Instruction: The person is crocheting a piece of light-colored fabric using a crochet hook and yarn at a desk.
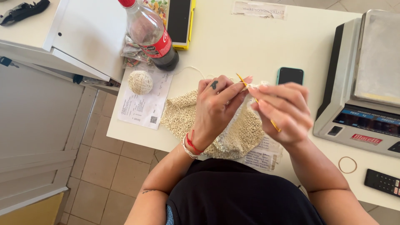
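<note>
My left hand (216, 109) pinches the upper edge of a cream crocheted piece (183, 116) that lies on the white table (233, 46). My right hand (283, 111) grips a thin yellow crochet hook (242, 80), whose tip pokes up between the fingers of both hands. A strand of yarn runs from the work toward a cream yarn ball (140, 82) resting on a printed sheet (141, 109) at the left. Much of the crocheted piece is hidden under my hands.
A plastic bottle with dark drink (151, 33) stands behind the yarn ball. A teal phone (290, 75) lies face up beyond my hands. A grey weighing scale (366, 83) fills the right side. A rubber band (347, 165) and a black calculator (382, 182) lie front right.
</note>
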